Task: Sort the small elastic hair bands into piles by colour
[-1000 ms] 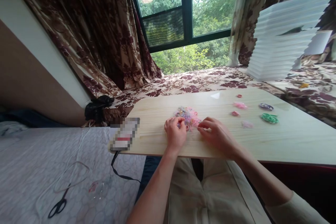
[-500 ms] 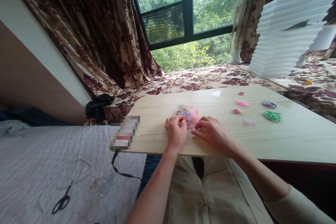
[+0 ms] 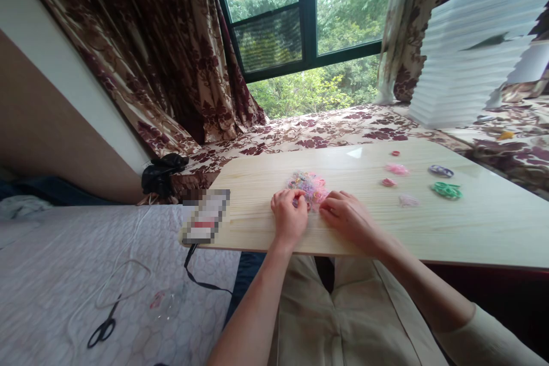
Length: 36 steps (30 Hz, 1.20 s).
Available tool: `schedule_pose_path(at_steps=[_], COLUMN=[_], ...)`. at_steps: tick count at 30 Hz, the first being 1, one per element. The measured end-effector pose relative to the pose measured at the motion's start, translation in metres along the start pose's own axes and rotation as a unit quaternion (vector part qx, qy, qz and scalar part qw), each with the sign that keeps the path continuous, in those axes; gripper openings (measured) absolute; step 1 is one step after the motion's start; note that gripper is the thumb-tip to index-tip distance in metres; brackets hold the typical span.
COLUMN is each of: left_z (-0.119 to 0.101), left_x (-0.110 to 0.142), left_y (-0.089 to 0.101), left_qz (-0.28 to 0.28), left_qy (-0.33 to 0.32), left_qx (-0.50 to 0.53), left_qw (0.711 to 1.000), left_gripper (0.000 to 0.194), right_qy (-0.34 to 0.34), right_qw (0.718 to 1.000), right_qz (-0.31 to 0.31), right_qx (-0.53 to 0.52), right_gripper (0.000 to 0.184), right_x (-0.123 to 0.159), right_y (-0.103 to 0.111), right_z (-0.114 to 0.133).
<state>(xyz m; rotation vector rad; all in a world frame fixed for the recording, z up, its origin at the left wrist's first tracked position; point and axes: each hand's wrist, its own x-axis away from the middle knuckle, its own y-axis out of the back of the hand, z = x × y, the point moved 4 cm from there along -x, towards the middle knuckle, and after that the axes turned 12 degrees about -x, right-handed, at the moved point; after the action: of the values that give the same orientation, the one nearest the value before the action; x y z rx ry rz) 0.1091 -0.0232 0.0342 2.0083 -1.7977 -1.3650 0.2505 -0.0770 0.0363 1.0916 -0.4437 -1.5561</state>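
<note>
A loose pile of small, multicoloured elastic bands (image 3: 309,184) lies on the pale wooden table (image 3: 257,234). At its near left edge, my left hand (image 3: 290,214) is closed, with thumb and index finger pinched at the bands; what they hold is too small to make out. My right hand (image 3: 346,216) rests at the pile's right edge, fingertips pressed together and pointing into the bands, their grip hidden. Sorted to the right are a pink bunch (image 3: 397,169), a pale pink bunch (image 3: 408,201), a green bunch (image 3: 446,190) and a dark purple and white bunch (image 3: 441,171).
Two small red-pink bundles, one being a coral bundle (image 3: 389,182), lie right of the pile. A blurred-out phone-like object (image 3: 206,217) with a black strap is at the table's left end. Black scissors (image 3: 102,331) and a white cable (image 3: 124,266) lie on the bed.
My right hand's thumb and fingers, apart before, have come together at the pile's edge. My left hand keeps its pinch in nearly the same place.
</note>
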Motion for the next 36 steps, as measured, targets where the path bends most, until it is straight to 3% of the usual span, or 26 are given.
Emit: schedule_pose_path(at_steps=[20, 36], left_z=[-0.013, -0.013], left_x=[0.005, 0.005], left_y=[-0.005, -0.006], left_qz=[0.063, 0.073], left_qy=[-0.127, -0.114], left_qx=[-0.056, -0.023], left_qw=[0.988, 0.99], left_gripper=[0.02, 0.01], right_qy=[-0.025, -0.035], right_qw=[0.975, 0.971], right_qz=[-0.073, -0.082], right_qx=[-0.21, -0.222], right_gripper=[0.026, 0.026], right_x=[-0.001, -0.001], right_y=[0.003, 0.001], right_z=[-0.017, -0.02])
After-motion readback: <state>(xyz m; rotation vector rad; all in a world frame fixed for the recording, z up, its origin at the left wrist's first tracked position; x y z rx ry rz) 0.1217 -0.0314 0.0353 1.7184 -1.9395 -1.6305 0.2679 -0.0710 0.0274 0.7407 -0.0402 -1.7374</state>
